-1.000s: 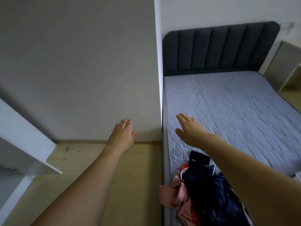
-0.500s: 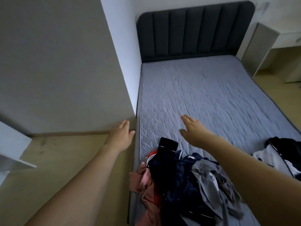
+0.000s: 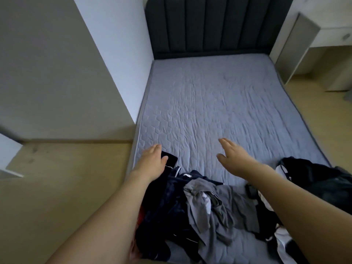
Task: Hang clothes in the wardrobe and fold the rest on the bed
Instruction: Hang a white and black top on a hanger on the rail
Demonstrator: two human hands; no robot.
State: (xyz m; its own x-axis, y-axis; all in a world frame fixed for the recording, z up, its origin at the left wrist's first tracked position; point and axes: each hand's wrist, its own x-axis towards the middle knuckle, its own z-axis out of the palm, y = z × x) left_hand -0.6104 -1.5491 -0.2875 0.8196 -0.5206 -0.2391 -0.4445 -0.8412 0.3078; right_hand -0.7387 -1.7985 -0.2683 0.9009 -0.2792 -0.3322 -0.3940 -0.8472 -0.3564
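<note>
A heap of clothes lies at the near end of the bed (image 3: 209, 103): a dark navy garment (image 3: 169, 202) on the left, a grey garment (image 3: 215, 204) in the middle, and a black and white garment (image 3: 314, 180) on the right. My left hand (image 3: 152, 161) hovers with straight fingers over the navy garment's far edge, at the bed's left side. My right hand (image 3: 231, 157) is stretched out flat above the bare grey mattress cover, just beyond the heap. Neither hand holds anything.
A tall pale wardrobe side panel (image 3: 57, 69) stands left of the bed, with wooden floor (image 3: 62, 180) in front of it. A dark padded headboard (image 3: 213, 25) closes the far end. A light desk unit (image 3: 308, 42) stands at the far right.
The view has swung right and down from the wardrobe toward the bed, so more of the clothes heap shows. Both hands have moved over the bed; the left now reaches the navy garment.
</note>
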